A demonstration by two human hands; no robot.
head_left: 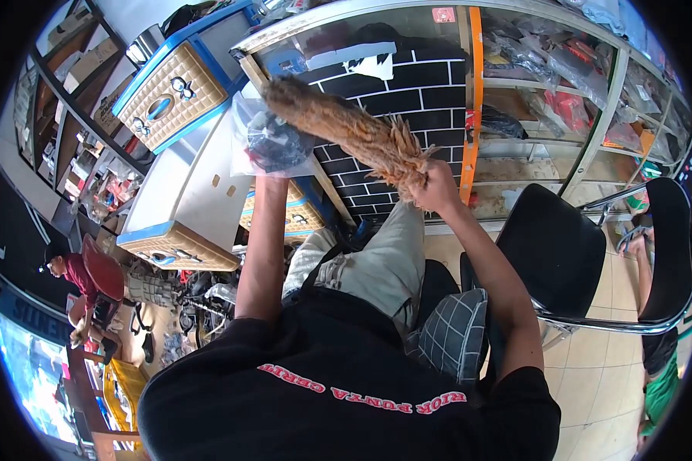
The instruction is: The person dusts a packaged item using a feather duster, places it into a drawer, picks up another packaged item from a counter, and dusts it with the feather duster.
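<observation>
My right hand (436, 187) is closed around the lower end of a brown feather duster (346, 132). The duster slants up to the left, and its tip is at the upper edge of a clear plastic bag (274, 144) with a dark round part inside. My left forearm (263, 238) reaches up to this bag, which I hold up in front of the drawer cabinet. The bag covers my left hand, so its fingers do not show.
A glass display case (550, 100) holds bagged goods. Drawer cabinets (173, 96) stand left, with metal shelving (73, 84) beyond. A black chair (553, 250) is at right. Machine parts (196, 307) lie on the floor near a seated person (84, 288); another person's leg (643, 269) shows at right.
</observation>
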